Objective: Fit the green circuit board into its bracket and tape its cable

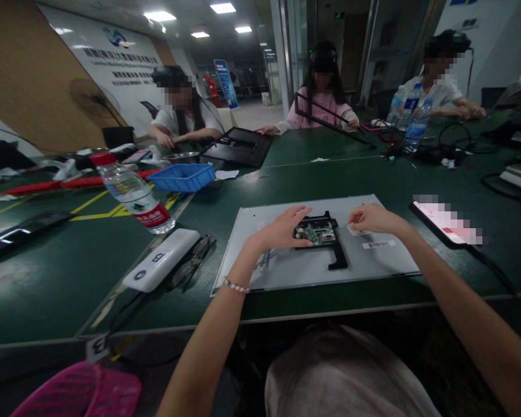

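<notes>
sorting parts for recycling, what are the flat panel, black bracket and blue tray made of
Flat panel: perhaps metal, from its smooth, pale grey, low-sheen face; plastic is possible. Black bracket: probably matte plastic, judging by its even dark colour; painted metal possible. Blue tray: likely moulded plastic, satin-looking, with evenly coloured walls.

Reads 山泉 on left water bottle (pixel 150 211), seemingly "B" on power bank (pixel 164 260), blurred Chinese on far-left wall sign (pixel 117 63); shows barcode (pixel 379 245) on display panel (pixel 241 237).

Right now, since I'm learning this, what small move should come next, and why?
Perhaps ease the white piece toward the board: the right hand appears to pinch it beside the bracket, while the left hand spans the board's left side.
</notes>
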`<state>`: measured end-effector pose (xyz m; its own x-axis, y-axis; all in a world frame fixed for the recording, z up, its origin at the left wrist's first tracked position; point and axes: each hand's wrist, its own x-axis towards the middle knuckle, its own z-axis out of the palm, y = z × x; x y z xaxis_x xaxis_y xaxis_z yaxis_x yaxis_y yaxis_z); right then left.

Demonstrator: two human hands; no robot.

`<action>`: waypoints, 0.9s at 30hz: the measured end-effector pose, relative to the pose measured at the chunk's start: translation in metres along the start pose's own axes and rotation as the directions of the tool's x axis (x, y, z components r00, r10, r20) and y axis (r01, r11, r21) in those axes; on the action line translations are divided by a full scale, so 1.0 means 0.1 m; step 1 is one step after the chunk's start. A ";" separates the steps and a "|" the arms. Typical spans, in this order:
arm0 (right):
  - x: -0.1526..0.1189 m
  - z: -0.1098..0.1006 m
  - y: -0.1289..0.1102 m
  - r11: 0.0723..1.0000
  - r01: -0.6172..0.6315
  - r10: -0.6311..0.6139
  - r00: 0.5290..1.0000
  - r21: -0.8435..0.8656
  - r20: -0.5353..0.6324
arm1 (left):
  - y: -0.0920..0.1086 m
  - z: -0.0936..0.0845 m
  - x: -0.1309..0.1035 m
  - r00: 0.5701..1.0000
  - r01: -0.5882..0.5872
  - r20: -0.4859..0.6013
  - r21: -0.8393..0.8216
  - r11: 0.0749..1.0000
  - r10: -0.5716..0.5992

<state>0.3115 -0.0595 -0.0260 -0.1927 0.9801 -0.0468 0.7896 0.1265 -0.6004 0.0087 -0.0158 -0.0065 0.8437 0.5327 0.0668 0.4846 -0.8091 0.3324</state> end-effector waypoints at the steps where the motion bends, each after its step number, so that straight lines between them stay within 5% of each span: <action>1: -0.01 0.00 0.01 0.999 -0.021 0.022 1.000 0.044 -0.015 | 0.01 0.00 0.00 1.000 -0.004 -0.005 -0.002 1.000 0.004; 6: -0.15 0.08 -0.03 0.890 -0.113 0.123 0.992 0.442 0.006 | 0.14 0.02 0.04 0.997 -0.050 -0.058 0.006 0.999 0.050; 11: -0.28 0.19 -0.14 0.786 -0.137 0.148 0.988 0.603 0.033 | 0.30 0.10 0.13 0.986 -0.144 -0.080 0.043 0.989 0.147; 18: -0.26 0.28 -0.19 0.832 -0.167 0.178 0.984 0.528 0.030 | 0.47 0.16 0.20 0.966 -0.246 -0.068 0.079 0.966 0.251; 27: -0.20 0.38 -0.14 0.945 -0.034 0.058 0.996 0.325 -0.063 | 0.47 0.27 0.23 0.958 -0.279 -0.025 0.131 0.951 0.285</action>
<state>0.2826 -0.0868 -0.0468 -0.1098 0.9935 -0.0314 0.5633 0.0362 -0.8254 0.0577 -0.0484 -0.0148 0.9407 0.2864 0.1817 0.2558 -0.9509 0.1744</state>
